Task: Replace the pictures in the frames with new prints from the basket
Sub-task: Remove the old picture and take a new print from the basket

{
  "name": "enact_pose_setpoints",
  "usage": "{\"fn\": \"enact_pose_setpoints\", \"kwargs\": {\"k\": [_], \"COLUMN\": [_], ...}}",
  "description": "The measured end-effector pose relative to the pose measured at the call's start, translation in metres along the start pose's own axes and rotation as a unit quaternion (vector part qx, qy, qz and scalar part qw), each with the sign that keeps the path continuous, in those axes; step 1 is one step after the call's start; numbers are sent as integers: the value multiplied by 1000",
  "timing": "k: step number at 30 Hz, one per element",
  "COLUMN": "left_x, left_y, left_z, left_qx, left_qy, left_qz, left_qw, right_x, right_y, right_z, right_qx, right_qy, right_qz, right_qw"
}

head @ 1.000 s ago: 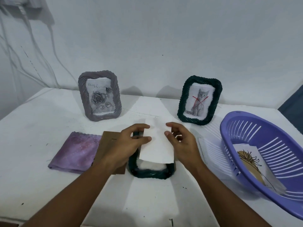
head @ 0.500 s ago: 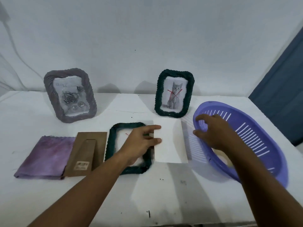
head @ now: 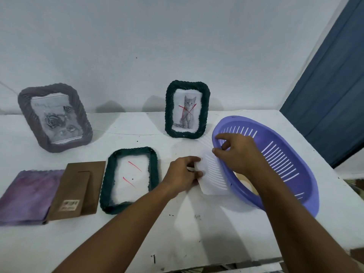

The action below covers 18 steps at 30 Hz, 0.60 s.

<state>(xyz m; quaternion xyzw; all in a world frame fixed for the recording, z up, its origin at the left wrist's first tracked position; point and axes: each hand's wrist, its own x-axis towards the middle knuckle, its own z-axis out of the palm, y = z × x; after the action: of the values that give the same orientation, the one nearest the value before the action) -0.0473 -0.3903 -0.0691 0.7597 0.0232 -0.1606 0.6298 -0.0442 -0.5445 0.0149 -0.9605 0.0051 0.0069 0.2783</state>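
far left, a folded purple cloth (head: 26, 196) lies flat on the white table (head: 197, 243); beside it a brown frame backing (head: 77, 189) with its stand. behind stands a grey rope-edged frame (head: 54, 117) with a rose picture. centre, a dark green frame (head: 129, 177) lies flat, red strokes showing in its opening. behind, a second green frame (head: 187, 109) holds a cat picture crossed in red. the left hand (head: 182, 175) pinches a white print (head: 211, 175), blank side up, at the basket's near edge. the right hand (head: 237, 152), fingers curled, grips the rim of the purple slotted basket (head: 275, 162)
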Motion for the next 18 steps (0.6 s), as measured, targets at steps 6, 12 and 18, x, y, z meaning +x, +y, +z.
{"fn": "enact_pose_setpoints", "kwargs": {"k": [6, 12, 18], "left_x": [7, 9, 9], "left_y": [0, 0, -1], "left_z": [5, 2, -10], "left_qx": [59, 123, 220], "left_qy": [7, 7, 53], "left_qz": [24, 51, 102], "left_qw": [998, 991, 969], "right_x": [1, 1, 6], "right_y": [3, 4, 18], "right_z": [8, 14, 7], "right_qx": [-9, -20, 68], "right_qy": [14, 25, 17], "right_qz": [-12, -14, 35], "right_qw": [1000, 999, 997]}}
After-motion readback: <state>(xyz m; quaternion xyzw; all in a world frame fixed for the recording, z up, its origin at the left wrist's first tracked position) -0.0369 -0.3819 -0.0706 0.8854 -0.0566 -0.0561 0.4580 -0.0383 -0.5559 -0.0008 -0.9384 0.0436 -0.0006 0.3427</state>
